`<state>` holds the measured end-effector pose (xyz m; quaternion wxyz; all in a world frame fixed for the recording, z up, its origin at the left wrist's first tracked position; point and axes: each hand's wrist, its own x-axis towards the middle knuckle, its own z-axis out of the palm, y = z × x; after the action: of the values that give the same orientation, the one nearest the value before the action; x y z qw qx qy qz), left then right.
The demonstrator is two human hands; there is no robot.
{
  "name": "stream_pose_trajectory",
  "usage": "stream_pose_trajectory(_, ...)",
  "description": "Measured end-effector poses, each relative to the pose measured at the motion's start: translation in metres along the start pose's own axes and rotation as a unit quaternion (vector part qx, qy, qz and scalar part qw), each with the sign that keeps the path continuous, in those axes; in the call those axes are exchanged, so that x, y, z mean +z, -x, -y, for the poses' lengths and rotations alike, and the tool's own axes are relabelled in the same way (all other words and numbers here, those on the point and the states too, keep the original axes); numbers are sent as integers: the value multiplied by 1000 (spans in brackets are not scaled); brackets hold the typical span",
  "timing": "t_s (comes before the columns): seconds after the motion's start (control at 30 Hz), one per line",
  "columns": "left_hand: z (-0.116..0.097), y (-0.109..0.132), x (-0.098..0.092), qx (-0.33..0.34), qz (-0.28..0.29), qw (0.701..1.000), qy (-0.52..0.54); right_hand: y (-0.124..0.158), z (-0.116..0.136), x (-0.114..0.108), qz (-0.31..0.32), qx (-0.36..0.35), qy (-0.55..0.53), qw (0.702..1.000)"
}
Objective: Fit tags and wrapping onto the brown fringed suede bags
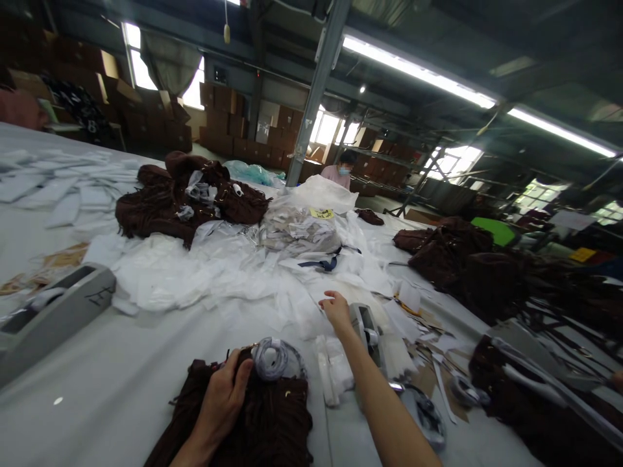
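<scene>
The fringed brown bag (280, 418) lies on the white table (111, 383) right in front of the worker, at the near edge of my view. The left hand (221, 395) grips its top edge, thumb over the upper side and fingers tucked behind. Just beside that thumb sits a coil (270, 359) in clear wrapping, probably the strap, so that part looks done to me; the body of the bag has no cover that I can see, and I judge this one to be only partly dressed. The right hand (337, 312) is stretched out over the table, fingers loosely bent and grasping nothing I can make out. Near its wrist stands a tape dispenser (368, 334), with some white packets (333, 370) on the near side. Farther out, loose plastic sheets (165, 272) spread across the middle, and a second dispenser (58, 311) stands at the left. A heap of brown bags (156, 207) lies beyond the sheets, with more bags (462, 259) on the right; how many are finished I cannot tell. A co-worker (335, 174) is at the far side.
</scene>
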<state>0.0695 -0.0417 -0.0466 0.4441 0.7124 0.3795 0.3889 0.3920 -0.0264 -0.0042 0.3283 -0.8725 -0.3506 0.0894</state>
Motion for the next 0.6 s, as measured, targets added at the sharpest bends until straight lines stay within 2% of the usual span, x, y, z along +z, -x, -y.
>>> stream_pose_trajectory(0.13, -7, 3, -3, 3, 13, 1000, -2, 6, -5, -2, 42, -6, 42, 998)
stream_pose_trajectory(0.27, -6, 4, -3, 6, 15, 1000, -6, 14, -9, 8, 90, 9, 75, 993)
stream_pose_trajectory(0.43, 2, 2, -2, 7, 21, 1000, -4, 23, -11, 14, 87, 54, 73, 992)
stream_pose_trajectory(0.6, 7, 3, -1, 2, 12, 1000, -9, 29, 2, 1, 59, 58, -39, 996)
